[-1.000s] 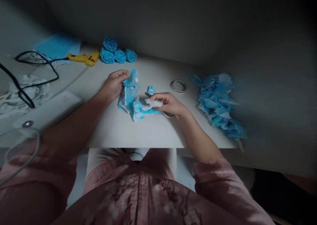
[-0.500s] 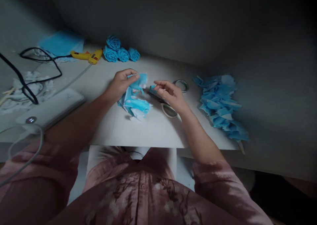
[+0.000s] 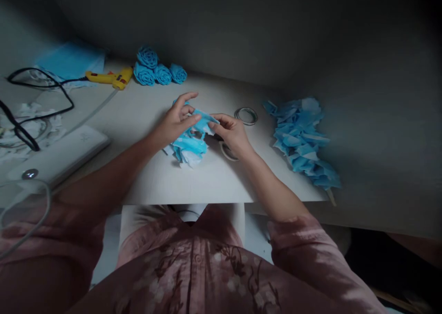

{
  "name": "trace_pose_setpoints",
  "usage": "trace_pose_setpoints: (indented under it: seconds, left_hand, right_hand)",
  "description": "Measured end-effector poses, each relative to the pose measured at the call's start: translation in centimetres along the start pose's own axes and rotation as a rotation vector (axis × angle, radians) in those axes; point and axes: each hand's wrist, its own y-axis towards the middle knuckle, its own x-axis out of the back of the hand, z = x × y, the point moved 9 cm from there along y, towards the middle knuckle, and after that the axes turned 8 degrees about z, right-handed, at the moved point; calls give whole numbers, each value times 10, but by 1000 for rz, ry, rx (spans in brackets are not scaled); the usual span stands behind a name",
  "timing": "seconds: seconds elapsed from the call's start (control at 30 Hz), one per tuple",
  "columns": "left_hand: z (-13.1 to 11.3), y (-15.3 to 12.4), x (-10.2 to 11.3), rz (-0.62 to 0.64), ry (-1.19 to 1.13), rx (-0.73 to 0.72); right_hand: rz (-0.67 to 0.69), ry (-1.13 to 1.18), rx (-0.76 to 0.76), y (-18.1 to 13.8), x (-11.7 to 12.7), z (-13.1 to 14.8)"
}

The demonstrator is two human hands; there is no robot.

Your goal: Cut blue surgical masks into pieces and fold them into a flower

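Observation:
Between my two hands is a thin blue piece of fabric-like sheet (image 3: pixel 206 121) with a white edge. My left hand (image 3: pixel 174 124) holds its left part under the thumb, with the index finger lifted off. At its right corner, the thumb and fingers of my right hand (image 3: pixel 233 132) pinch it. Just below lie crumpled blue and white scraps (image 3: pixel 191 152) on the table. A scissors handle (image 3: pixel 228 154) shows under my right hand; the blades are mostly hidden. Behind that hand rests a ring-shaped roll of tape (image 3: pixel 254 117).
Several blue rosettes (image 3: pixel 147 74) and a yellow glue gun (image 3: pixel 120 79) with a black cord stand at the back left, beside blue sheets (image 3: pixel 71 61). A white box-like device (image 3: pixel 79 146) is left. Ruffled blue material (image 3: pixel 300 141) on a stick lies right, by the wall.
My right hand has moved left and now grips the sheet's corner. My left index finger has lifted. The view has shifted slightly, so the table things appear further left.

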Motion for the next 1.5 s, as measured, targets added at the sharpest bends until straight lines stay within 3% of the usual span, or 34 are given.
trace_pose_setpoints:
  seconds: [0.13, 0.33, 0.47, 0.7, 0.77, 0.87, 0.97, 1.03, 1.23, 1.5]
  left_hand:
    - [12, 4, 4, 67, -70, 36]
    - [17, 4, -3, 174, -76, 98]
    - [17, 3, -3, 181, -59, 102]
    - [18, 4, 4, 124, -51, 105]
    - [19, 4, 6, 106, -46, 106]
    - [19, 5, 9, 89, -38, 94]
    - [17, 6, 12, 62, -24, 80]
    - [16, 6, 14, 39, -21, 76]
    - [18, 6, 12, 23, -121, 80]
    - [21, 3, -9, 96, -414, 178]
  right_hand:
    - [-89, -2, 47, 2, 17, 7]
    - [-107, -15, 61, 6, 23, 7]
    - [-114, -60, 74, 6, 31, 10]
    - [-287, -111, 68, 10, 90, 1]
    - [-317, -208, 36, 12, 106, -7]
    - [-316, -553, -49, 11, 116, -13]
    - [-331, -905, -74, 5, 108, 0]
    - [-331, -1018, 8, 1, 92, 16]
    - [-91, -949, 381, -5, 24, 43]
    - [67, -918, 589, -18, -25, 69]
